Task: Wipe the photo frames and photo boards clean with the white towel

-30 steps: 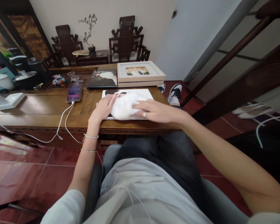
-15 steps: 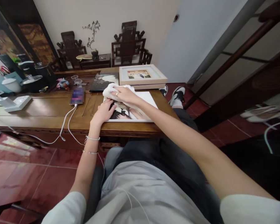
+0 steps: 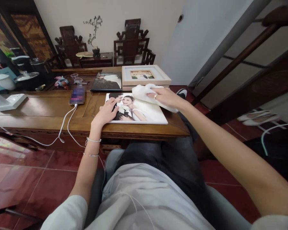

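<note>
A photo panel with a printed wedding picture and white edges lies flat on the wooden table. My left hand rests on the panel's left side, its fingers stretched out and apart. In my right hand is a crumpled white cloth, gripped against the far right part of the panel. The cloth covers that corner and hangs slightly past the right edge. A ring shows on one right finger.
Behind the panel are a dark photo panel and a light wooden picture frame on a box-like piece. A phone with a white cable lies left. Farther left are a power strip and a lidded pot.
My right hand has moved the cloth rightward across the panel, uncovering the two printed faces. My left hand stays at the left side. The view has shifted slightly.
</note>
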The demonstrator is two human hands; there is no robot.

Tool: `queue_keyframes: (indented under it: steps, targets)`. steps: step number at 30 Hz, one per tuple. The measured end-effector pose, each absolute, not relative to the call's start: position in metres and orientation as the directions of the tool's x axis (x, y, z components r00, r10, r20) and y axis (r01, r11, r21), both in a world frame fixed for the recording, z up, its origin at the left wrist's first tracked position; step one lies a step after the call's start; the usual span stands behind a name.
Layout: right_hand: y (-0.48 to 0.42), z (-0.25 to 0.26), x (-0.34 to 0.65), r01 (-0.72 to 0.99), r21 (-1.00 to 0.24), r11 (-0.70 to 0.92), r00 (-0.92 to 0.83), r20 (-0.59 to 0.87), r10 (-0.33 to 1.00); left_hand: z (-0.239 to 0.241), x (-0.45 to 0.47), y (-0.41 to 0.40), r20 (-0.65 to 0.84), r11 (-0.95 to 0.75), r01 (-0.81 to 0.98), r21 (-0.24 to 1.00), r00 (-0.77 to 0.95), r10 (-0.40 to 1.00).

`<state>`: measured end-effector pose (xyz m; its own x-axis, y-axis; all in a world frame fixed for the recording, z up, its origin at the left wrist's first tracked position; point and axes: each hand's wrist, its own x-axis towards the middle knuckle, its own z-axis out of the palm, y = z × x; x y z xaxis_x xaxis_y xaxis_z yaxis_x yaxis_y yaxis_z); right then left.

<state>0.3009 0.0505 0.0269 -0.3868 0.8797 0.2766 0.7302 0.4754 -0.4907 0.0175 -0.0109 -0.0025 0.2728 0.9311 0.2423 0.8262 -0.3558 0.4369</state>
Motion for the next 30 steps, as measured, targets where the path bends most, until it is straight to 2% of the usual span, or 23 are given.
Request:
queue_keyframes:
  steps: [5,11,17,23,26,30]
  targets:
    - [-0.007,0.025,0.314,0.733,-0.335,0.592,-0.543,0.235,0.806,-0.006,0.017,-0.007,0.237,-0.360,0.814,0.457,0.279,0.931]
    - [-0.067,0.039,0.310,0.616,-0.324,0.718,-0.715,0.153,0.682,-0.011,0.016,-0.003,0.223,-0.329,0.826,0.458,0.251,0.942]
    - [-0.005,0.026,0.298,0.667,-0.300,0.682,-0.613,0.299,0.731,-0.008,0.015,-0.005,0.218,-0.361,0.829,0.427,0.293,0.931]
    - [0.067,0.015,0.291,0.730,-0.311,0.608,-0.499,0.365,0.786,-0.010,0.013,-0.002,0.211,-0.353,0.836,0.420,0.288,0.934]
    - [0.065,0.010,0.292,0.756,-0.279,0.592,-0.484,0.372,0.792,-0.011,0.012,0.000,0.220,-0.371,0.819,0.438,0.302,0.927]
    - [0.019,0.008,0.297,0.736,-0.242,0.632,-0.536,0.360,0.763,-0.014,0.013,0.000,0.223,-0.359,0.823,0.440,0.288,0.931]
